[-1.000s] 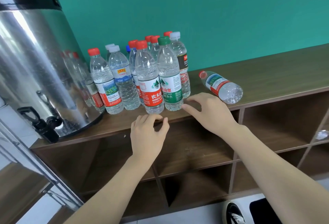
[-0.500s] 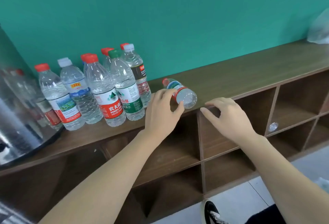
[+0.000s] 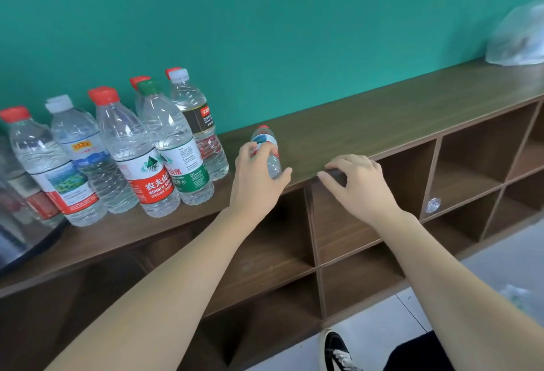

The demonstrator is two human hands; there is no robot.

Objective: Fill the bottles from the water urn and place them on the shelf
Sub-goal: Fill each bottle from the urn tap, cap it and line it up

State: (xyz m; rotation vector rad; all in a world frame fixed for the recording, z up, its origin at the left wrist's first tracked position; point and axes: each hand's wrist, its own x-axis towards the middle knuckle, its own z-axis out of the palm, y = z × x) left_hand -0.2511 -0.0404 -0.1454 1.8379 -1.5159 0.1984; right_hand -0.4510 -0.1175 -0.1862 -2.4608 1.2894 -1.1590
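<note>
A small red-capped bottle (image 3: 266, 146) lies on its side on the brown shelf top (image 3: 382, 123). My left hand (image 3: 256, 177) grips it, fingers and thumb curled round its body. My right hand (image 3: 357, 183) rests on the shelf top's front edge just to the right, fingers curled over the lip and holding nothing. Several capped bottles (image 3: 147, 149) with red, white and green caps stand upright in a cluster at the left. Only the steel base of the water urn (image 3: 17, 235) shows at the far left edge.
Open cubby compartments (image 3: 468, 164) run under the shelf top; one holds a small clear object (image 3: 432, 204). A clear plastic bag (image 3: 521, 38) sits at the far right against the teal wall. A shoe (image 3: 335, 350) stands on the pale floor below.
My view swung right, pushing the urn to the edge. My left hand moved from the shelf edge to the lying bottle and closed on it. My right hand settled on the edge beside it.
</note>
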